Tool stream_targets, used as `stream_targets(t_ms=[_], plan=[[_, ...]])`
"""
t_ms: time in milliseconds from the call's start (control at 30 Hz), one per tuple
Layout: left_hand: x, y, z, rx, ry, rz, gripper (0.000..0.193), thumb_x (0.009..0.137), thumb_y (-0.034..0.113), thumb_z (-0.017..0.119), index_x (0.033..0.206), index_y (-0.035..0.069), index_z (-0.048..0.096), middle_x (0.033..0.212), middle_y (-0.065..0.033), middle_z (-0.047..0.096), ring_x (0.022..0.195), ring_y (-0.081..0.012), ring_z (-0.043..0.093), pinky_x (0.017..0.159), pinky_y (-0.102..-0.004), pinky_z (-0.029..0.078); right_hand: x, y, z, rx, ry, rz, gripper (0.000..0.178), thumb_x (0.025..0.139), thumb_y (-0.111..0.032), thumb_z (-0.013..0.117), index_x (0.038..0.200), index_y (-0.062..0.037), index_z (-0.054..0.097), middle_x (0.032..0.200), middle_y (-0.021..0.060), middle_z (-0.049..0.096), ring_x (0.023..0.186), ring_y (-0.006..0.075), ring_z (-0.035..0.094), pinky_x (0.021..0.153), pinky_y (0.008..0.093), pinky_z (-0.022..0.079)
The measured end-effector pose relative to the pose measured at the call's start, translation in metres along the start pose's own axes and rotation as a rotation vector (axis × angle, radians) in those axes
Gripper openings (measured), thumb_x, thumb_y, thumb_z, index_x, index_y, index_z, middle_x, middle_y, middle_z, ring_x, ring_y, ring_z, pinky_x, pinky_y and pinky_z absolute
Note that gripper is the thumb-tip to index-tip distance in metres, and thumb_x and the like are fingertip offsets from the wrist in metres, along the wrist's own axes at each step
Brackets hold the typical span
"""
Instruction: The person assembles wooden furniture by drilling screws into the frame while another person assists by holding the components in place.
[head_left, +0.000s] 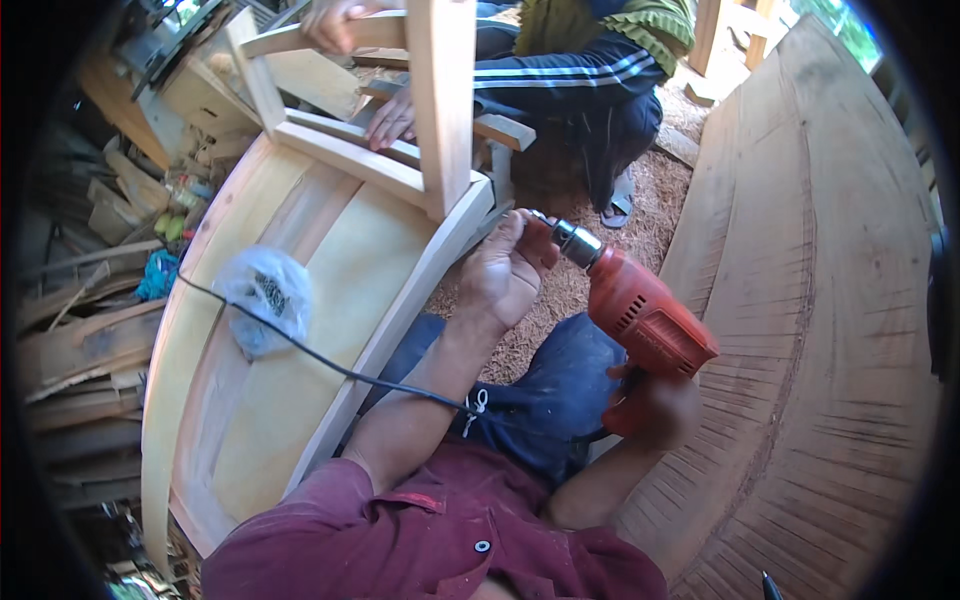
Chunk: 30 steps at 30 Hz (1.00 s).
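Note:
My right hand (655,412) is wrapped round the handle of a red power drill (650,312). The drill's metal chuck (577,243) points up and left, toward my left hand (502,275). My left fingers are pinched together at the bit's tip, beside the edge of a pale wooden furniture frame (425,262); what they hold is too small to make out. On the frame's panel lies a clear plastic bag (262,300) with small dark pieces inside. A black cord (330,365) runs over the panel and across my left forearm.
A co-worker's hand (392,118) rests on a frame rail; their other hand (335,24) holds an upper rail. A large curved wooden slab (800,300) stands at right. Scrap wood (90,350) is piled at left, and sawdust (660,200) covers the floor.

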<state>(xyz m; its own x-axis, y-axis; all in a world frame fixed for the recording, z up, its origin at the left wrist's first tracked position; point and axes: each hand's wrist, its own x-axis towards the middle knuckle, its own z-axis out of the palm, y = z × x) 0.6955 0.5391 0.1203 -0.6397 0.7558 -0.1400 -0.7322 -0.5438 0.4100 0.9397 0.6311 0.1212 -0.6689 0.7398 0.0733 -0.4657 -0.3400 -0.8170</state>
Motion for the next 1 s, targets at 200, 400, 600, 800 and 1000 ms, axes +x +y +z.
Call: stream_targets(t_ms=[200, 400, 600, 800, 1000], plan=[[0.006, 0.005, -0.004, 0.022, 0.018, 0.067, 0.017, 0.102, 0.022, 0.058, 0.106, 0.006, 0.063, 0.111, -0.0121, 0.070, 0.113, -0.0295, 0.067, 0.103, -0.0495, 0.054, -0.004, 0.004, 0.000, 0.052, -0.001, 0.061, 0.072, 0.072, -0.019, 0.074, 0.128, 0.0185, 0.047, 0.100, 0.0332, 0.067, 0.068, 0.0343, 0.072, 0.050, 0.0343, 0.059], [0.000, 0.004, -0.002, 0.089, 0.031, 0.172, 0.018, 0.103, 0.021, 0.055, 0.108, 0.003, 0.061, 0.111, -0.0146, 0.069, 0.114, -0.0322, 0.067, 0.105, -0.0498, 0.053, -0.001, 0.014, -0.005, 0.014, 0.005, 0.096, 0.075, 0.071, -0.016, 0.074, 0.130, 0.0180, 0.044, 0.103, 0.0331, 0.066, 0.066, 0.0335, 0.071, 0.049, 0.0340, 0.058], [-0.004, 0.002, -0.007, 0.183, 0.028, 0.236, 0.019, 0.104, 0.019, 0.053, 0.109, 0.003, 0.061, 0.114, -0.0158, 0.069, 0.114, -0.0339, 0.066, 0.105, -0.0503, 0.053, 0.001, 0.021, -0.007, 0.077, 0.043, 0.131, 0.075, 0.070, -0.015, 0.074, 0.131, 0.0175, 0.044, 0.102, 0.0324, 0.067, 0.067, 0.0339, 0.071, 0.050, 0.0348, 0.060], [-0.004, 0.002, -0.014, 0.239, -0.016, 0.267, 0.019, 0.105, 0.019, 0.052, 0.111, 0.003, 0.061, 0.116, -0.0160, 0.069, 0.113, -0.0337, 0.067, 0.104, -0.0498, 0.054, 0.001, 0.030, -0.013, 0.103, 0.035, 0.155, 0.075, 0.069, -0.014, 0.073, 0.130, 0.0174, 0.043, 0.101, 0.0311, 0.067, 0.069, 0.0342, 0.072, 0.050, 0.0352, 0.060], [-0.001, 0.001, -0.018, 0.290, -0.004, 0.271, 0.022, 0.105, 0.021, 0.050, 0.113, 0.003, 0.060, 0.116, -0.0152, 0.069, 0.112, -0.0310, 0.068, 0.106, -0.0492, 0.052, 0.006, 0.026, -0.010, 0.064, 0.014, 0.196, 0.076, 0.070, -0.017, 0.073, 0.132, 0.0157, 0.045, 0.100, 0.0303, 0.068, 0.068, 0.0303, 0.071, 0.053, 0.0338, 0.060]])
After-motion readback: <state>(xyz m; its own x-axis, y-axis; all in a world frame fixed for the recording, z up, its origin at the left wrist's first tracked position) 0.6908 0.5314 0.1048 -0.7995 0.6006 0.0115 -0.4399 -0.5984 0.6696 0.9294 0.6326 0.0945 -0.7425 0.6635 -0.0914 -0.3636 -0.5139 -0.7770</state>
